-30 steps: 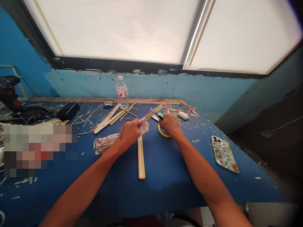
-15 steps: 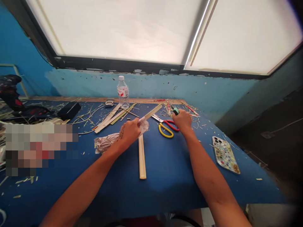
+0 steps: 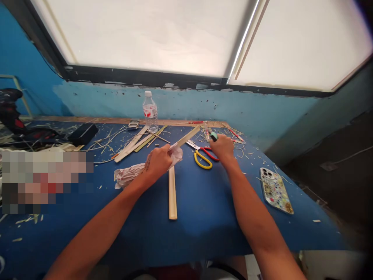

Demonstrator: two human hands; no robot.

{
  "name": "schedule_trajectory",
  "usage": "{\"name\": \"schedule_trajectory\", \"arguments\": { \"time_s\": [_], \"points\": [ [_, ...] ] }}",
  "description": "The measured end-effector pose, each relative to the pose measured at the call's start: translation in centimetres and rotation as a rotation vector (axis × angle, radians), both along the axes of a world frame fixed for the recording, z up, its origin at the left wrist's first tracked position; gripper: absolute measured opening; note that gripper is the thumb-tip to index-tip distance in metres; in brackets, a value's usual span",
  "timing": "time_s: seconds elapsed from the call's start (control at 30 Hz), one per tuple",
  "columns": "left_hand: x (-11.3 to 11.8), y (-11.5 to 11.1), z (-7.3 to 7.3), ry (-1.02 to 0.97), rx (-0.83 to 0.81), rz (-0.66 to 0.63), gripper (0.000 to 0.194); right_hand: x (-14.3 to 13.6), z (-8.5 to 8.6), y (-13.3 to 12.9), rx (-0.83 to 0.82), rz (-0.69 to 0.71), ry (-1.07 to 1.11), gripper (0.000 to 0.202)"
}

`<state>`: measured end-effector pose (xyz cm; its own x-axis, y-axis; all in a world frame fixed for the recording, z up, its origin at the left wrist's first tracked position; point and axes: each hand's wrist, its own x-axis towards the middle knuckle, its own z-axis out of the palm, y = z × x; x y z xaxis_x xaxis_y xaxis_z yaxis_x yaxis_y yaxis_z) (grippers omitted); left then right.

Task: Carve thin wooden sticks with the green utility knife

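Note:
My left hand [image 3: 159,161] is closed round a pale bamboo strip [image 3: 189,136], with crumpled white paper [image 3: 176,154] between hand and strip. The strip's bare end slants up to the right. Below that hand, another bamboo strip [image 3: 173,198] lies lengthwise on the table, its upper end hidden. My right hand [image 3: 222,149] grips a knife [image 3: 214,136] by its mint-green and black handle; its blade is thin and hard to make out. Just left of this hand lie scissors [image 3: 203,159] with one yellow and one red handle, blades partly spread.
A water bottle [image 3: 150,112] stands by the wall, near loose bamboo strips [image 3: 132,144]. Crumpled paper [image 3: 129,175] lies beside my left forearm. A phone [image 3: 276,190] rests at the right. Shavings litter the blue table [image 3: 204,225]; a black tool [image 3: 17,124] stands far left.
The whole view has shifted slightly. Both hands keep their grips and stay in nearly the same places, with the knife still just right of the bamboo strip's end.

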<state>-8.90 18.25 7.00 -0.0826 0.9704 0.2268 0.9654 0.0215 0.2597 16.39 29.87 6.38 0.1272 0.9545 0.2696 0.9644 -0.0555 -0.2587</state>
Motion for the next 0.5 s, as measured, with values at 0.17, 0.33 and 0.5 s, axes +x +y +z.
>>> {"name": "schedule_trajectory", "arguments": {
  "time_s": [0.17,0.33,0.5],
  "points": [
    [0.1,-0.2,-0.2,0.009,-0.001,-0.007,0.03,-2.1,-0.1,0.1,-0.024,0.142,-0.063,0.03],
    [0.4,-0.4,-0.2,-0.023,0.02,-0.042,0.027,3.3,0.3,2.2,-0.036,-0.259,0.094,0.037],
    [-0.4,0.5,-0.3,-0.149,0.064,-0.033,0.026,-0.4,0.5,-0.7,0.137,0.045,0.087,0.027]
  ]
}}
